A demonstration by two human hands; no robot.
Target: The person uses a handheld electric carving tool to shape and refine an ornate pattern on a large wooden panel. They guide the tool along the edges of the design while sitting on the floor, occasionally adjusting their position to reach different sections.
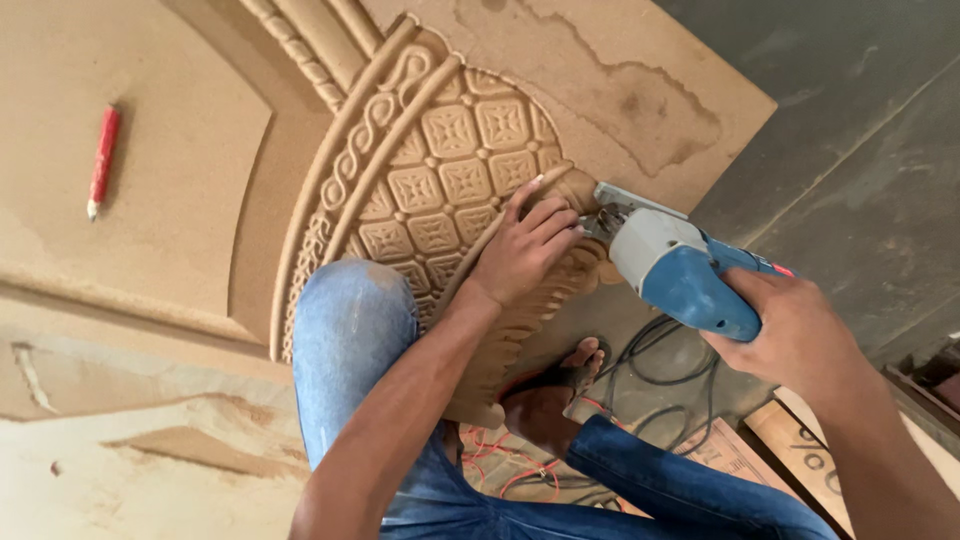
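Note:
A carved tan wooden panel (pixel 440 150) with a lattice of square flower tiles and rope-like borders lies under me. My left hand (pixel 525 245) presses flat on its leafy carved edge, fingers spread slightly. My right hand (pixel 790 320) grips the handle of a blue and grey electric jigsaw (pixel 680 265), whose blade end meets the panel's edge just beside my left fingertips. My knee in blue jeans (pixel 350 330) rests on the panel.
A red pencil (pixel 102 160) lies on the flat board at the upper left. My foot in a sandal (pixel 555 395) stands on the floor among black cable (pixel 660 360) and red wires (pixel 500 465). Wooden offcuts (pixel 800 440) lie at lower right on grey concrete floor (pixel 860 130).

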